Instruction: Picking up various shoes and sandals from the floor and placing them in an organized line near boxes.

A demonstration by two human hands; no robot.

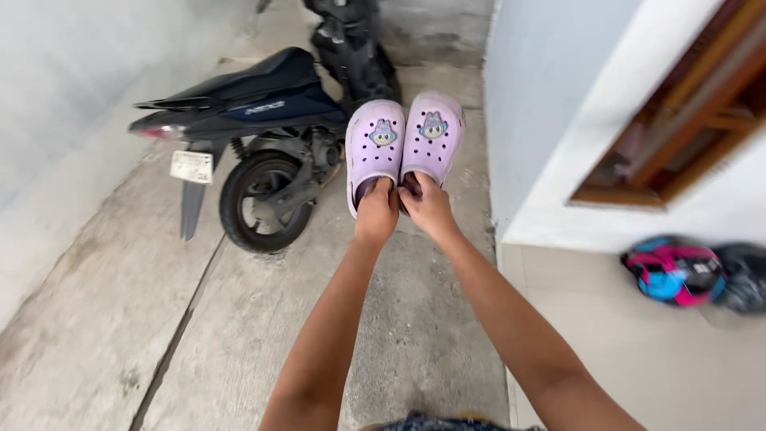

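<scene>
Both my arms reach out in front of me, each hand holding one lilac clog up in the air. My left hand (377,209) grips the heel opening of the left clog (373,148). My right hand (429,206) grips the heel of the right clog (433,134). The two clogs hang side by side, touching, toes pointing away and tops facing me. Each has small holes and a cartoon charm on top.
A dark scooter (263,120) is parked on the concrete floor (120,319) just left of the clogs, rear wheel (263,203) toward me. A white wall (550,104) with a wooden window frame (686,120) rises at right. Helmets, one pink and blue (674,270), lie on a tiled ledge.
</scene>
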